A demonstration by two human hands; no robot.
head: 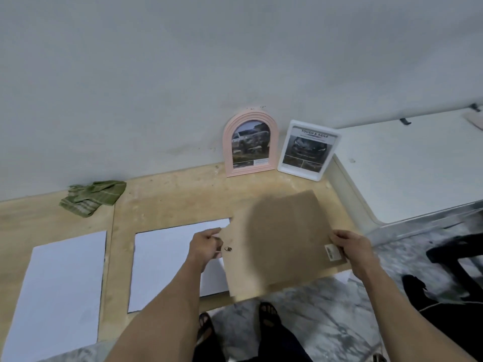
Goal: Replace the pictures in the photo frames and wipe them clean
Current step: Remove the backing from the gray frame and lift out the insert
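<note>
A large brown board (277,241), the back of a photo frame with a small metal hanger and a sticker, is held over the wooden table's front edge. My left hand (206,248) grips its left edge and my right hand (350,248) grips its right edge by the sticker. The board looks blurred. A pink arched frame (249,145) and a white rectangular frame (307,150), each holding a car picture, lean upright against the wall behind. Two white sheets lie on the table, one in the middle (167,259) and one at the left (57,291). A crumpled green cloth (91,197) lies far left.
The wooden table (170,194) stands against a grey wall. A white table (407,165) adjoins on the right. Below are a marble floor, my sandalled feet (266,312) and a dark stool (454,259) at the right.
</note>
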